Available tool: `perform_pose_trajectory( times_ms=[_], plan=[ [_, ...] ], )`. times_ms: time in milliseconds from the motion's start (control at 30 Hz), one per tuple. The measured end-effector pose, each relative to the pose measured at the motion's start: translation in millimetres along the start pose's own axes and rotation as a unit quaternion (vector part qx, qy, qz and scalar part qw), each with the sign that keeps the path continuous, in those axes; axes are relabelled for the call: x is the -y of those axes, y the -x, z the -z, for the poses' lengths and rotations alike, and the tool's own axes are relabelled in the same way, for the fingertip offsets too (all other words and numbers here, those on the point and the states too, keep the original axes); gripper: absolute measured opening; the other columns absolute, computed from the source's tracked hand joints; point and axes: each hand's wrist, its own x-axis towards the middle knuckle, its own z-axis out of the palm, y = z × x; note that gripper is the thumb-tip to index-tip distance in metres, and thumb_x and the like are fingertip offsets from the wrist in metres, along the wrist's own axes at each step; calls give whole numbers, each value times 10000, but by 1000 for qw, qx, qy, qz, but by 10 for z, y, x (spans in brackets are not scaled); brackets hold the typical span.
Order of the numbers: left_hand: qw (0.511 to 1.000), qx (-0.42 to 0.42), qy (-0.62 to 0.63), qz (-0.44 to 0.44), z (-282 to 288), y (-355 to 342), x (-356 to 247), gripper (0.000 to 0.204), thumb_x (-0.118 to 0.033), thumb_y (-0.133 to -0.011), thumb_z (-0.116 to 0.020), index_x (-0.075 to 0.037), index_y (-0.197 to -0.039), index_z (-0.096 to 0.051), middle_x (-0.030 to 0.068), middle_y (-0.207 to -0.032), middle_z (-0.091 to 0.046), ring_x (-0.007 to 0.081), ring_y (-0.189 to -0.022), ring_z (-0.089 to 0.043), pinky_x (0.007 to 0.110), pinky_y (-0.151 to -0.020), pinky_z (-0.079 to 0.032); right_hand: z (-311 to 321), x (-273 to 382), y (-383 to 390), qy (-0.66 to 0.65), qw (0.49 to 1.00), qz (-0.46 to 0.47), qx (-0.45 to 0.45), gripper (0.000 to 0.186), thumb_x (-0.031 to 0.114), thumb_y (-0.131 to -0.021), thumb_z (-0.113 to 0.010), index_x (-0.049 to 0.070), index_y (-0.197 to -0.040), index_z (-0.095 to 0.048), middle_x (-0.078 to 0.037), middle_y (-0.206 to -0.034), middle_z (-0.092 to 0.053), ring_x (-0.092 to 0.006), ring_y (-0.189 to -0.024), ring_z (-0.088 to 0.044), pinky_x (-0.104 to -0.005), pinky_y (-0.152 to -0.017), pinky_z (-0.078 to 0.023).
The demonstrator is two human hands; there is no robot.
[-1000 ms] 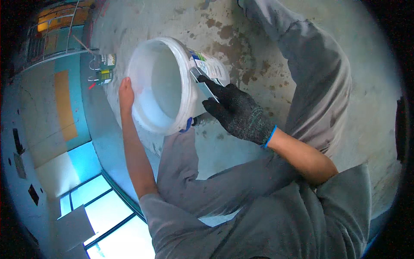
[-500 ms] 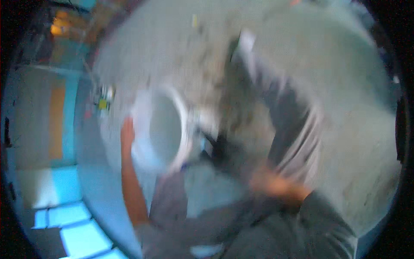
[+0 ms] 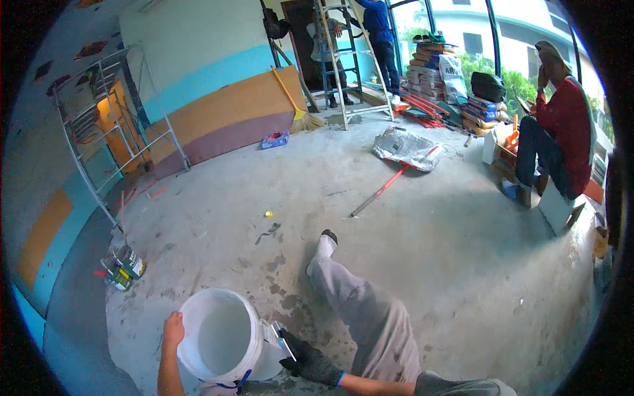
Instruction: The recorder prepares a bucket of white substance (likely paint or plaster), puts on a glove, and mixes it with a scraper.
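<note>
A large white plastic bucket (image 3: 246, 317) tilts toward me at the lower left, its inside pale. My bare left hand (image 3: 174, 328) is closed on the left side of its rim. On the bucket's other side, my right hand (image 3: 310, 362) wears a dark glove with a blue cuff. Its fingers are closed around a thin, flat tool with a pale straight edge (image 3: 285, 346), perhaps a scraper; the exact kind is unclear. That tool is close to the bucket's right outer wall. My outstretched leg (image 3: 370, 307) lies to the right on the concrete floor.
Paint cans (image 3: 125, 269) stand at the left, near a metal scaffold (image 3: 99, 138). A red-handled dustpan (image 3: 408, 150) lies ahead. Farther off are a stepladder (image 3: 343, 63), a broom (image 3: 300, 119), stacked bags (image 3: 429, 72) and people; one person (image 3: 561, 132) sits at the right.
My view has swung up from a blurred look down to the wider room. The bucket now sits lower in the picture; my left hand stays at its side, and my gloved right hand stays near it.
</note>
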Motion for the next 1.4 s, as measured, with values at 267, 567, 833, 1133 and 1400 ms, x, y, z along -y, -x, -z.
perform_pose_trajectory(
  times_ms=[267,567,833,1133,1400],
  plan=[
    [1000,10,-3,22,24,29,-128,284,-281,-938,-415,-22,-953,-530,262,-888,-589,462,-868,-545,513,-738,-422,-1,-323,-56,31,997,62,-41,708,248,-823,-573,85,-1424,-234,-213,-1299,-455,-391,-1054,-489,-469,-917,-375],
    [998,23,-46,32,46,66,55,305,-302,-943,-390,-40,-997,-536,278,-926,-591,481,-899,-532,536,-786,-417,-97,-427,-74,84,990,102,-55,671,63,-789,-575,79,-1403,-303,-176,-1303,-467,-274,-1179,-458,-363,-1006,-336],
    [993,-15,-66,-98,-193,-153,582,267,-232,-932,-389,-9,-978,-528,263,-949,-589,456,-927,-532,515,-798,-412,48,-126,-17,34,994,82,-67,700,91,-759,-561,105,-1400,-278,-230,-1243,-464,-386,-1141,-446,-454,-973,-360],
    [991,122,-48,-4,-238,-355,857,544,-468,-907,-433,-40,-1230,-528,260,-1241,-504,334,-1205,-458,380,-1016,-352,113,-40,10,61,994,78,-49,710,97,-769,-530,117,-1416,-237,-254,-1265,-442,-397,-1153,-440,-464,-990,-349],
    [997,-10,-26,-77,-147,-172,477,244,-189,-933,-411,31,-897,-511,266,-805,-572,456,-765,-531,482,-676,-409,93,-39,33,50,995,77,-50,695,80,-779,-530,127,-1414,-252,-246,-1250,-453,-392,-1144,-454,-450,-989,-360]
  ],
)
